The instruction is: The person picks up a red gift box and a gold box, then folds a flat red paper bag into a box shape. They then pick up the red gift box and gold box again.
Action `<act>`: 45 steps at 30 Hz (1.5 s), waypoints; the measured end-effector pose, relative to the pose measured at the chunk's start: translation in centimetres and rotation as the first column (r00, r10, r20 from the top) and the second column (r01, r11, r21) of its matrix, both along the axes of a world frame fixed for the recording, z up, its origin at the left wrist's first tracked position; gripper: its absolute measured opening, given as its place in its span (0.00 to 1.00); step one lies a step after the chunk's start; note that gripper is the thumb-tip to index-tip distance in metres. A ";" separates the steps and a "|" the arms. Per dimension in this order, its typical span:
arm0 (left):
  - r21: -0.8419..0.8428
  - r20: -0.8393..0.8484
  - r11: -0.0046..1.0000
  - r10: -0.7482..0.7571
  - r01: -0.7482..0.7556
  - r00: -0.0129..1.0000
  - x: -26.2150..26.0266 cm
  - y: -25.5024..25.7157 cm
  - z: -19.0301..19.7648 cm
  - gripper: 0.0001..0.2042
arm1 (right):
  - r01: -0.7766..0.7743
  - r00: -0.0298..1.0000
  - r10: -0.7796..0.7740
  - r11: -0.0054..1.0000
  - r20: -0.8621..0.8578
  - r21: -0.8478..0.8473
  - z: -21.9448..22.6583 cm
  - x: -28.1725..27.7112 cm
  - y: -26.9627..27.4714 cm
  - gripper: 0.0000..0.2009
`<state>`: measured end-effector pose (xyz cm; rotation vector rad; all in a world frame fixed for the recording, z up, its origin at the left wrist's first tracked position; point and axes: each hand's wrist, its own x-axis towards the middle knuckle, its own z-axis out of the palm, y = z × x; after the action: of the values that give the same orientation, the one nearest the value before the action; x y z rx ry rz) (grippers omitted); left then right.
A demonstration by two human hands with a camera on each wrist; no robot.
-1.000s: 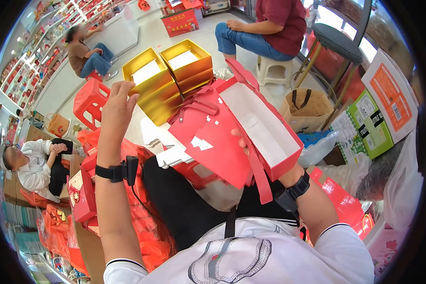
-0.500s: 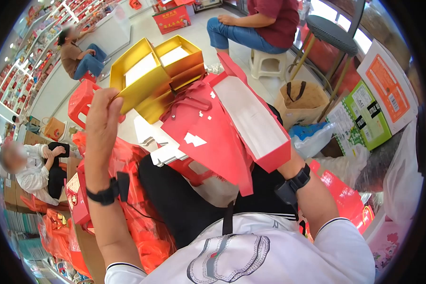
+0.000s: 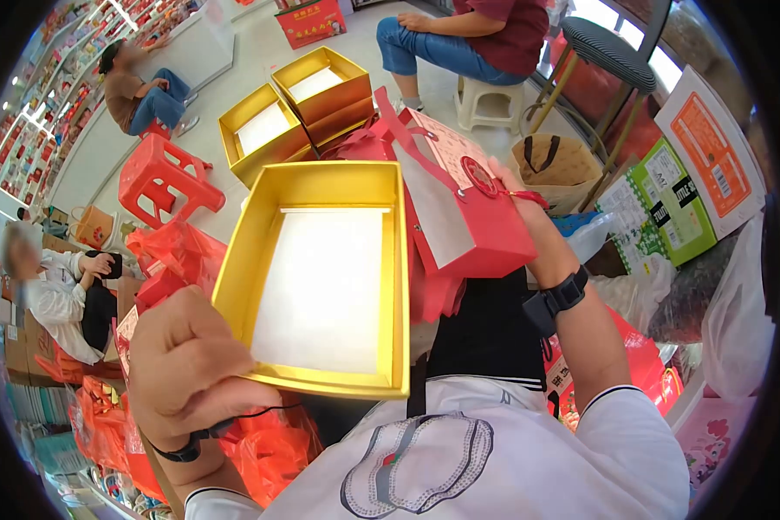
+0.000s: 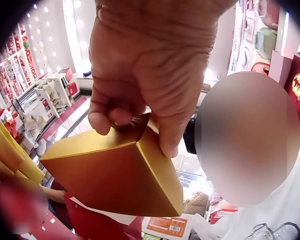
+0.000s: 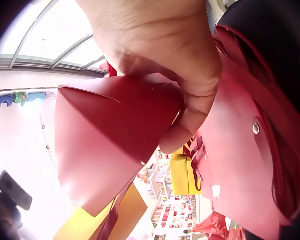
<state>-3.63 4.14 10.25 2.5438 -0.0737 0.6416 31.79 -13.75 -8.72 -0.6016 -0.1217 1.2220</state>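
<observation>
My left hand (image 3: 186, 360) pinches an open gold box (image 3: 392, 295) at its near left corner, held low in front of my chest. White lining covers the bottom of this box. In the left wrist view, thumb and fingers grip the corner of the gold box (image 4: 100, 175) from above. My right hand (image 3: 529, 217) holds a red gift box (image 3: 494, 247) with a strap handle, tilted to the right of the gold one. A round medallion with a tassel hangs on its patterned face. Red bags (image 5: 235, 165) with straps and metal eyelets lie beyond it, partly hidden.
Stacked gold boxes (image 3: 338, 106) stand ahead, beside a red stool (image 3: 169, 178). A seated person (image 3: 477, 43) is on a white stool (image 3: 490, 108) at the back. To the right are a paper bag (image 3: 559, 178) and cartons (image 3: 680, 204); red plastic bags (image 3: 269, 446) lie at left.
My left hand took a gold box from the stack and brought it back toward my chest. The right hand turned the red gift box so its patterned face shows.
</observation>
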 end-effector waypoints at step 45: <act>0.173 0.073 0.968 0.173 -0.183 0.982 3.5 -1.2 -8.1 0.26 | -0.087 0.887 0.148 0.984 0.437 -0.155 -0.1 -0.5 1.0 0.26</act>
<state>-0.12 2.93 2.15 2.7265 0.0828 0.8101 31.27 -12.80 -8.85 -1.0001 -0.4754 1.1961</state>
